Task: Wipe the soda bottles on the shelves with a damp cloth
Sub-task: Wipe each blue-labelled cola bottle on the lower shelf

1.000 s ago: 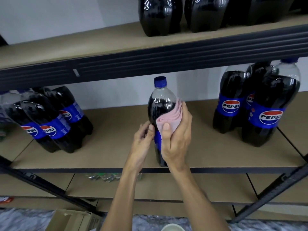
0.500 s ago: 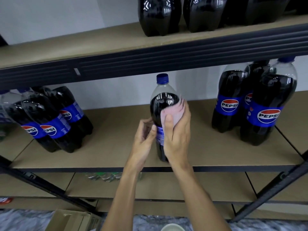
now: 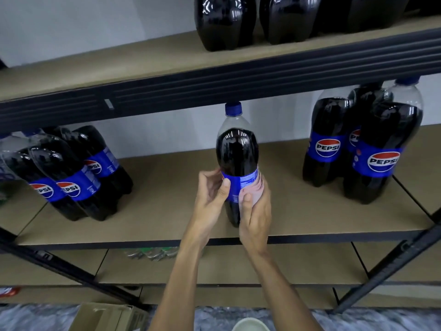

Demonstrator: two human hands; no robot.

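Observation:
A tall Pepsi bottle with a blue cap stands near the front edge of the middle shelf. My left hand grips its left side at the blue label, thumb on the front. My right hand wraps the lower right side and presses a pink cloth against the label. Only a small part of the cloth shows above my fingers.
Three Pepsi bottles stand at the shelf's left, and three more at its right. Dark bottles sit on the upper shelf. Black diagonal braces cross below. A cardboard box and a pale bowl lie on the floor.
My right hand slid the pink cloth down from the bottle's dark shoulder to the blue label. The left hand stayed on the bottle's left side.

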